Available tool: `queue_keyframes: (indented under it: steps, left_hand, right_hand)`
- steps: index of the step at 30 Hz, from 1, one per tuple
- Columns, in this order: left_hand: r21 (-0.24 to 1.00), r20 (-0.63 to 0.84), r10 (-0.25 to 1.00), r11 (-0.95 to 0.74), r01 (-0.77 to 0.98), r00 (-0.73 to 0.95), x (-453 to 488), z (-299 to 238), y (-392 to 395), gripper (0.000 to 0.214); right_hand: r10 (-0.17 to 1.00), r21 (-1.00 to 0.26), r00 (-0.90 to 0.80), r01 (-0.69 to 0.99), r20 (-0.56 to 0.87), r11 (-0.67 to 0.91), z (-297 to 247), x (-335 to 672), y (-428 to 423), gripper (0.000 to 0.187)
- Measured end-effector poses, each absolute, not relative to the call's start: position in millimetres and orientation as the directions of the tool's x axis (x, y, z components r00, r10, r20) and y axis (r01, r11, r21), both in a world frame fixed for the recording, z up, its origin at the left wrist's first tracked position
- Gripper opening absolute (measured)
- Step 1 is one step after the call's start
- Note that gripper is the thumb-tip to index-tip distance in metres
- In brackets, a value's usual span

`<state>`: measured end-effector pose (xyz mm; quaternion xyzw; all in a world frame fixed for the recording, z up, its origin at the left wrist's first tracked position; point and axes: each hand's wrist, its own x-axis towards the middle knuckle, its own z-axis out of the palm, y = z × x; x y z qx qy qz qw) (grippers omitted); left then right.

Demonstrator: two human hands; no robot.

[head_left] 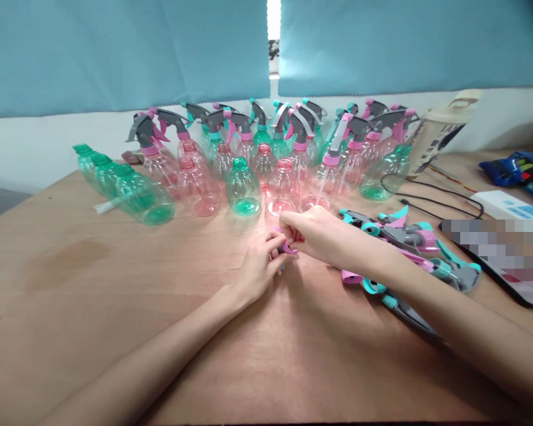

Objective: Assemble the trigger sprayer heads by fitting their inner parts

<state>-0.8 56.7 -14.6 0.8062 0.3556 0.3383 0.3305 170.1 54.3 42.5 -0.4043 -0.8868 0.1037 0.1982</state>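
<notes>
My left hand [258, 266] is closed round a small pink and grey trigger spray head [286, 248], low over the table. From the right, my right hand [305, 229] reaches across with curled fingers pinched at the far end of the same spray head; its fingertips are partly hidden. Just beyond my hands stand a clear red bottle [284, 188] and a clear green bottle [243, 190], both without heads. Under and beside my right forearm lies a pile of loose spray heads [402, 236] in grey, pink and turquoise.
Behind stand several bottles fitted with spray heads [300, 142]. Green bottles [144, 198] line the left on the wooden table [115, 296]. Rightward are a tall cup [439, 136], a black cable [462, 189], a white box [510, 205], blue packets [510, 170] and a dark-edged tablet-like device [510, 260].
</notes>
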Motion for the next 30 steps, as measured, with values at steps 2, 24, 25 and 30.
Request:
queue_keyframes:
  steps: [2, 24, 25, 30]
  left_hand:
    - [0.775, 0.307, 0.796, -0.527, 0.348, 0.522, -0.6, -14.1, 56.8, 0.006]
    - [0.828, 0.293, 0.844, -0.459, 0.322, 0.449, -1.1, -14.1, 57.9, 0.007]
    - [0.834, 0.291, 0.850, -0.450, 0.319, 0.439, -1.1, -14.5, 58.0, 0.007]
    - [0.825, 0.321, 0.839, -0.476, 0.306, 0.441, -1.0, -14.6, 55.5, 0.038]
  right_hand:
    - [0.772, -0.356, -0.582, 0.685, 0.256, 0.635, 43.2, 170.7, 56.0, 0.016]
    - [0.783, -0.391, -0.570, 0.680, 0.250, 0.620, 43.5, 168.7, 56.7, 0.012]
    - [0.802, -0.449, -0.541, 0.669, 0.253, 0.593, 42.1, 168.0, 59.2, 0.014]
    - [0.932, -0.751, -0.353, 0.594, 0.079, 0.289, 52.8, 175.8, 63.6, 0.018]
